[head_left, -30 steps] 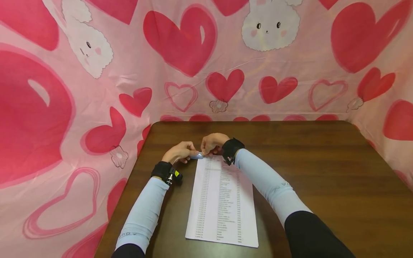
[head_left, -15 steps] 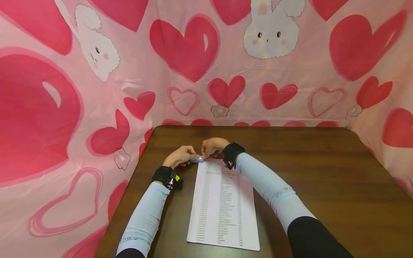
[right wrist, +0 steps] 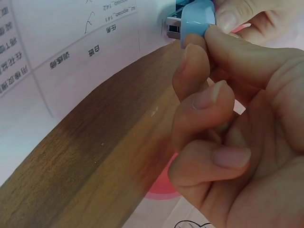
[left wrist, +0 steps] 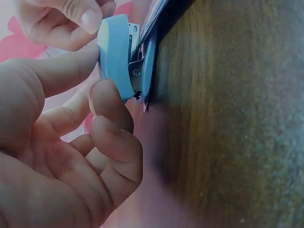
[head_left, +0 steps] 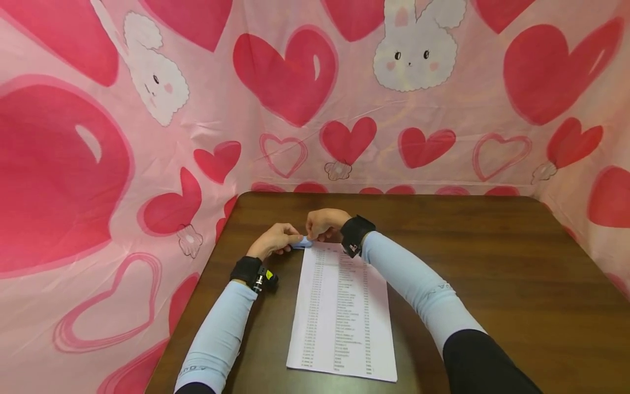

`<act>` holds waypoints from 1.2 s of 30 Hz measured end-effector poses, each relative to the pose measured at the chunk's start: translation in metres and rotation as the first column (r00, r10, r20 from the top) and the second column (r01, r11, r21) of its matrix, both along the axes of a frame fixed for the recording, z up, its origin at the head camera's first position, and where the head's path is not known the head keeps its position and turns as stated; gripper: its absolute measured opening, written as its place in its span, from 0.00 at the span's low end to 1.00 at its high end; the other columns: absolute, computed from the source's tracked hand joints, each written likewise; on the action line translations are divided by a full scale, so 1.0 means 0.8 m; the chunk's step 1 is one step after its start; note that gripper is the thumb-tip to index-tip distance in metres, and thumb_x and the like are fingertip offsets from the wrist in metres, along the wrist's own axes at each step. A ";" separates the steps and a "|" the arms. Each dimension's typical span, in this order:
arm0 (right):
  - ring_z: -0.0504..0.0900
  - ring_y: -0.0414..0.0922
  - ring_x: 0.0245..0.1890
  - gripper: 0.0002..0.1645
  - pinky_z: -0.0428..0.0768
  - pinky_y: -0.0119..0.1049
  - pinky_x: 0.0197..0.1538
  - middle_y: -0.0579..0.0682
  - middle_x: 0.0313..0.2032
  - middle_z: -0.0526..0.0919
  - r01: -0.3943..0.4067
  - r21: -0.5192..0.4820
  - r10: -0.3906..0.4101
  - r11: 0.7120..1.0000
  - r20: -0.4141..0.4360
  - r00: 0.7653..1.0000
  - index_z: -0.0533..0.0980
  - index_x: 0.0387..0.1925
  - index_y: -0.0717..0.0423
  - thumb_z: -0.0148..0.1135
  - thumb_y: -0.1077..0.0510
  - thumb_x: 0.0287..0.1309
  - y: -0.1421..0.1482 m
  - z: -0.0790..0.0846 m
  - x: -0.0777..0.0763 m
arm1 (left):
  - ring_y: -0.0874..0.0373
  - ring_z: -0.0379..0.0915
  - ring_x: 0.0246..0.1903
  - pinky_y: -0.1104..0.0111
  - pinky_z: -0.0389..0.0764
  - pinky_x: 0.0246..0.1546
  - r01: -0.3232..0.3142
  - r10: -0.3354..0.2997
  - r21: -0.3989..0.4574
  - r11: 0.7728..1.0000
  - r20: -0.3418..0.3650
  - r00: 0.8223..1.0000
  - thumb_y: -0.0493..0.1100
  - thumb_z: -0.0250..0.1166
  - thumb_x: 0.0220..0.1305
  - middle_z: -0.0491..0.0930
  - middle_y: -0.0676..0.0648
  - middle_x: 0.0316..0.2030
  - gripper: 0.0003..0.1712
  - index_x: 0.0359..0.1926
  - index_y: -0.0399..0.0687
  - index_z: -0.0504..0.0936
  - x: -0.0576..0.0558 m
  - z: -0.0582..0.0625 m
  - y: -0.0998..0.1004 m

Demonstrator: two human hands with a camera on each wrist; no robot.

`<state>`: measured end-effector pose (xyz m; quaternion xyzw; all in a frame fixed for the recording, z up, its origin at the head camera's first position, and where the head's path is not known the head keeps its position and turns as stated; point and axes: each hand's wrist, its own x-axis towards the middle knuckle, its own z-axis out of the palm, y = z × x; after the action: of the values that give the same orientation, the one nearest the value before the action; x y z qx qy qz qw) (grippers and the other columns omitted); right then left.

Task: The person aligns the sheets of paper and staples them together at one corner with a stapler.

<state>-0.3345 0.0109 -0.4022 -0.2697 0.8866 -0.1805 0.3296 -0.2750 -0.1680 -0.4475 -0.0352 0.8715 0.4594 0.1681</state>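
A small light-blue stapler stands at the top left corner of a stack of printed paper. My left hand holds its rear end between thumb and curled fingers. At the front end, my right hand pinches it with thumb and index finger, the other fingers loosely curled. In the left wrist view, the paper's edge lies between the upper and lower arms of the stapler. The metal nose of the stapler shows over the sheet in the right wrist view.
The brown wooden table stretches to the right of the paper. A pink cloth with hearts and rabbits hangs behind the table and along its sides. Each wrist wears a black strap with a device on it.
The head view has shifted slightly, so the scene sits a little lower. Both hands stay at the stapler by the paper's corner, with barely any movement.
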 end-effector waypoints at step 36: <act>0.79 0.47 0.24 0.08 0.72 0.34 0.26 0.49 0.33 0.79 0.106 0.210 -0.025 0.972 -0.354 0.935 0.77 0.36 0.50 0.66 0.53 0.57 0.154 0.002 0.021 | 0.61 0.74 0.18 0.72 0.74 0.15 0.008 -0.010 -0.089 0.996 -0.017 1.000 0.48 0.63 0.66 0.81 0.48 0.24 0.13 0.34 0.42 0.84 0.046 -0.014 0.022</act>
<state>-0.3178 0.1341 -0.4009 -0.2281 0.9543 -0.0387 0.1893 -0.2381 -0.1501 -0.4590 -0.0345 0.8926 0.4198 0.1606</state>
